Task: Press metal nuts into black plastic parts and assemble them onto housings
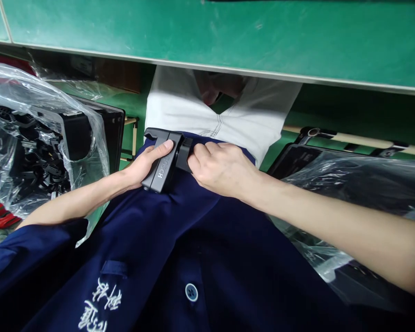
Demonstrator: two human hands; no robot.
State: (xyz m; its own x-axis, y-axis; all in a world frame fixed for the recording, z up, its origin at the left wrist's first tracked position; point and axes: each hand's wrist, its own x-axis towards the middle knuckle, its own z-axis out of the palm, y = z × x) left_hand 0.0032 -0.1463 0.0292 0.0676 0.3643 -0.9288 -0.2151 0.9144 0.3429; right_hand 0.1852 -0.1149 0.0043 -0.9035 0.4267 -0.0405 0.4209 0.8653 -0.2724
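A black plastic part with "BOSCH" lettering lies over my lap against the dark blue jacket. My left hand is closed on it, the thumb pressed flat on its top face and the other fingers hidden beneath. At its right side is a smaller black piece, touching or joined to it. My right hand has its fingers curled round the right end of this smaller piece; the fingertips are hidden.
A green worktop crosses the top, its edge beyond my hands. At the left, a clear plastic bag holds many black parts. Another plastic-covered black container stands at the right, beside a pale rail.
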